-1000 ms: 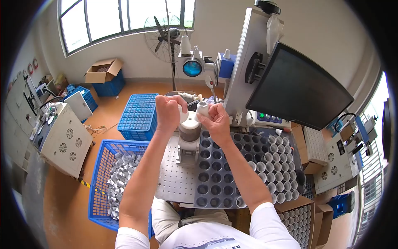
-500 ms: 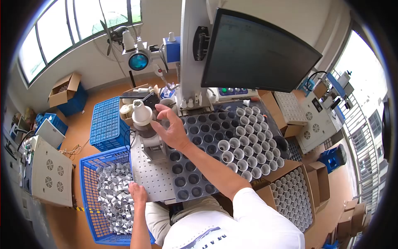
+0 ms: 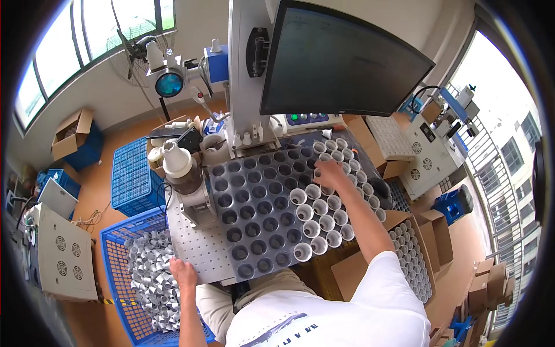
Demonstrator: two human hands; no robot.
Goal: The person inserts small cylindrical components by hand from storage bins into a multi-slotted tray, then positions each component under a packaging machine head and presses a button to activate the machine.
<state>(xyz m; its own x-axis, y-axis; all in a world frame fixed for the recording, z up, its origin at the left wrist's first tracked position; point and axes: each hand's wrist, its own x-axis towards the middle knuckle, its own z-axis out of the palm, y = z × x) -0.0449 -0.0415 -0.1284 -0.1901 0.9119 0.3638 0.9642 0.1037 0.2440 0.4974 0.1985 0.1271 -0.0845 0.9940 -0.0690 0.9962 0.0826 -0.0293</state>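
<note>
My right hand (image 3: 330,175) reaches into the rows of white cups (image 3: 333,202) on the right part of the dark tray with round holes (image 3: 260,199). Its fingers are bent down at a cup; what they hold, if anything, is hidden. At the edge of the perforated metal plate (image 3: 202,246), beside the blue basket of small grey-white cone parts (image 3: 153,277), my left hand (image 3: 184,272) is closed, and its fingertips are too small to make out. A white cone-shaped part (image 3: 176,160) sits upright on the round fixture (image 3: 188,182) left of the tray.
A large monitor (image 3: 347,61) hangs over the back of the table beside a grey column (image 3: 245,87). The lens head (image 3: 169,84) is above the fixture. A blue crate (image 3: 134,176) stands at the left, and a cardboard box of cups (image 3: 413,260) at the right.
My right hand has moved right from beside the white cone on the fixture to the cups. My left hand stays by the basket. The whole view has shifted slightly.
</note>
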